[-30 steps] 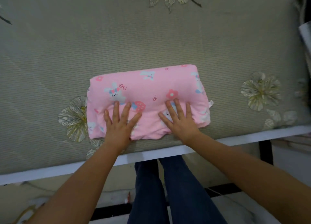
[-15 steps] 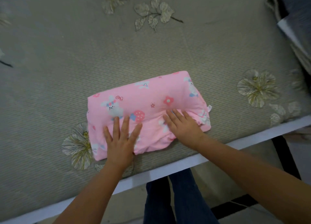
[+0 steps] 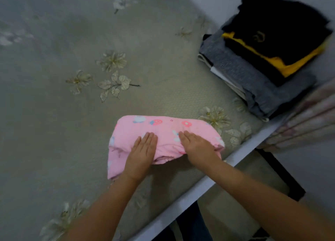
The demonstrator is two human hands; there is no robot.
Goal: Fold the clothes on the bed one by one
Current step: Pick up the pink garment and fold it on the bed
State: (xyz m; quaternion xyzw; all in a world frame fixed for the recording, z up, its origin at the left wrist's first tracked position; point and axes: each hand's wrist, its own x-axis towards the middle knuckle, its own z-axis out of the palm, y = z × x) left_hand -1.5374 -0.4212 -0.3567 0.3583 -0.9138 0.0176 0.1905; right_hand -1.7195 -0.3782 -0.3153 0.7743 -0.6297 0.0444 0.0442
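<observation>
A pink folded garment (image 3: 166,130) printed with bunnies and strawberries lies on the bed near its front edge. My left hand (image 3: 142,153) lies flat on its near left part, fingers straight and together. On the garment's near right part rests my right hand (image 3: 196,146), palm down; its fingertips are straight and its thumb side wraps toward the cloth's right end. Both hands press the bundle onto the grey-green bed mat (image 3: 72,113).
A stack of folded clothes (image 3: 268,59), black, yellow and grey, sits at the bed's right end by the wall. The white bed edge (image 3: 208,188) runs diagonally below my hands. A pale curtain (image 3: 308,117) hangs at the right. My legs show below the edge.
The view has swung to the right, bringing the folded stack into sight. My fingers have closed together and both hands still press on the pink garment, which now looks narrower.
</observation>
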